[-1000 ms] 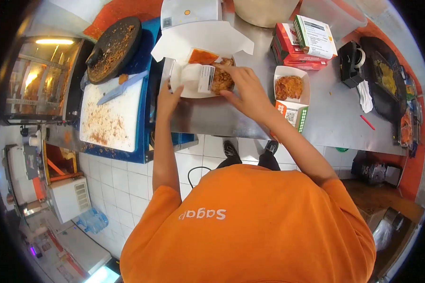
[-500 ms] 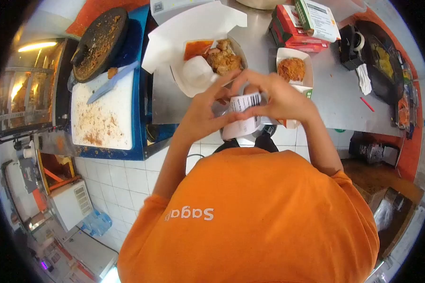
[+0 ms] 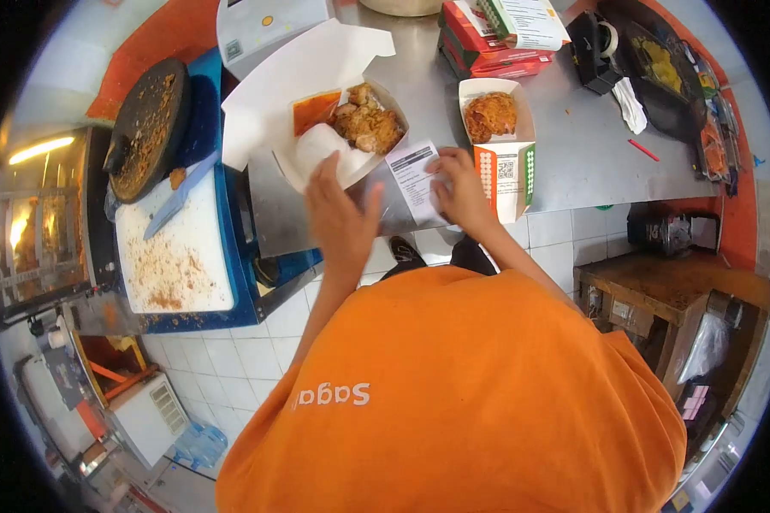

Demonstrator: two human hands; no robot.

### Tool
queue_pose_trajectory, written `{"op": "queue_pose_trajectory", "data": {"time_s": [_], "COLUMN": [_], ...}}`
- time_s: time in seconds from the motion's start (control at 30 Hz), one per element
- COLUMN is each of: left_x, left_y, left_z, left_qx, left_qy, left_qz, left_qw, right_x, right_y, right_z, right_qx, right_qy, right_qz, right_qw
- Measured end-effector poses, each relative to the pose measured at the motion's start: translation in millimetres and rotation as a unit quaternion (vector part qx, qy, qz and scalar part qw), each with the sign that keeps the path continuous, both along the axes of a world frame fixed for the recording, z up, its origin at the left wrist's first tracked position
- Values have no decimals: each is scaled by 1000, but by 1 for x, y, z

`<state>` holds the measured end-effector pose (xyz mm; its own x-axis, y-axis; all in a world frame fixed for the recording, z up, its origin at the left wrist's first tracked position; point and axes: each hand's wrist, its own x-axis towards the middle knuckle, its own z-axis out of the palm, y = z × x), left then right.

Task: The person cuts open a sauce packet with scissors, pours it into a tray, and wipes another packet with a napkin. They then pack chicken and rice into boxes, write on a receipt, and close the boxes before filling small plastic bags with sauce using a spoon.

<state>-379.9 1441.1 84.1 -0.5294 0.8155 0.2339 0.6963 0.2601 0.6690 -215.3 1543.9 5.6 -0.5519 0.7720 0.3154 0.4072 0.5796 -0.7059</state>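
A printed paper slip (image 3: 413, 181), covered in small text, is at the table's front edge. My right hand (image 3: 466, 195) pinches its right side with curled fingers. Close to the near side of an open white takeaway box (image 3: 265, 120), my left hand (image 3: 342, 214) is slightly blurred, thumb and fingers apart, holding nothing. Inside that box are fried chicken pieces (image 3: 366, 120), a white mound (image 3: 321, 145) that looks like wrapped rice, and a red-orange sauce packet (image 3: 315, 113). Beyond my right hand stands a smaller open carton (image 3: 506, 179) holding a crisp fried piece (image 3: 489, 117).
Red boxes (image 3: 492, 58) are stacked at the back. A black tape dispenser (image 3: 592, 64) and a red pen (image 3: 643, 150) lie to the right. On the left, a knife (image 3: 180, 198) rests on a crumb-covered cutting board (image 3: 180, 265) beside a stone mortar (image 3: 150, 128).
The slip, earlier bent between both hands, now lies flatter with only my right hand on it. My left hand has let go and moved left, its fingers spreading. The camera view has shifted.
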Motion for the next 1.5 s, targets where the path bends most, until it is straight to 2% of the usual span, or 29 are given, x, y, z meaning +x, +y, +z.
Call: {"op": "queue_pose_trajectory", "data": {"time_s": [0.03, 0.07, 0.17, 0.27, 0.33, 0.4, 0.47, 0.57, 0.6, 0.63, 0.67, 0.7, 0.73, 0.77, 0.8, 0.83, 0.87, 0.9, 0.93, 1.0, 1.03, 1.13, 1.23, 1.3, 1.37, 1.4, 1.43, 1.47, 1.5], "left_x": [-11, -19, -39, -35, -35, -34, -26, 2, 6, 6, 5, 5, 6, 3, -6, -3, 7, 12, 17, 25, 31, 39, 35, 28, 23, 21, 19, 19, 18], "left_y": [2, 2, 11, 19, 19, 18, 13, 10, 7, 2, -4, -4, -4, -4, -8, -7, -3, -4, -4, -8, -8, -16, -26, -32, -35, -35, -35, -36, -35], "left_z": [-1, -4, -28, -10, -8, -18, -28, -12, -11, -11, -10, -7, -9, -13, -15, -11, -8, -8, -11, -24, -29, -50, -68, -77, -86, -91, -97, -100, -101], "left_qx": [19, 36, -19, 8, -4, -10, -95, 1, 12, 21, 27, 50, 61, 67, 71, 65, 58, 44, 33, 10, 3, -32, -46, -48, -30, -19, -4, 3, 11], "left_qy": [130, 255, 283, 298, 299, 313, 312, 266, 257, 249, 243, 265, 265, 271, 282, 280, 277, 279, 274, 245, 222, 181, 183, 194, 205, 210, 229, 229, 231], "left_qz": [-5, -7, -89, -73, -64, -71, -80, -27, -10, 11, 35, 47, 38, 33, 34, 31, 29, 15, -1, -38, -52, -84, -106, -124, -135, -139, -135, -136, -137], "left_qw": [991, 966, 955, 952, 952, 947, 942, 964, 966, 968, 969, 962, 962, 960, 956, 957, 959, 959, 961, 969, 974, 979, 976, 972, 969, 968, 964, 964, 963], "right_x": [-6, -9, -13, -18, -31, -35, -18, 40, 74, 110, 158, 209, 267, 328, 393, 405, 432, 442, 450, 426, 422, 377, 306, 204, 125, 91, 64, 39, 21], "right_y": [-11, -18, -30, -13, 5, 9, 14, 51, 74, 98, 125, 155, 187, 212, 237, 235, 247, 246, 248, 226, 213, 167, 131, 96, 58, 40, 25, 12, 6], "right_z": [14, 19, 25, 11, -15, -5, 28, 69, 79, 70, 76, 68, 43, 24, -8, 5, -12, -17, -32, -18, -13, 1, 21, 60, 83, 83, 82, 74, 58], "right_qx": [-69, -22, 160, 148, 190, 206, 138, 74, 122, 99, 90, 164, 212, 288, 304, 236, 216, 175, 215, 236, 183, 195, 104, 43, -73, -146, -191, -272, -284], "right_qy": [-30, -80, -205, -154, -116, -138, -121, 16, 32, 29, 26, -20, -189, -277, -412, -497, -550, -501, -466, -380, -393, -347, -24, 215, 245, 328, 322, 356, 341], "right_qz": [-17, -20, -25, 43, 66, 56, 110, 49, -50, -194, -271, -332, -435, -426, -410, -396, -386, -372, -367, -327, -333, -406, -466, -291, -148, -67, 0, 64, 92], "right_qw": [997, 996, 965, 976, 973, 967, 977, 996, 991, 975, 958, 929, 854, 812, 755, 735, 709, 762, 776, 832, 837, 823, 878, 932, 955, 931, 927, 892, 891]}}
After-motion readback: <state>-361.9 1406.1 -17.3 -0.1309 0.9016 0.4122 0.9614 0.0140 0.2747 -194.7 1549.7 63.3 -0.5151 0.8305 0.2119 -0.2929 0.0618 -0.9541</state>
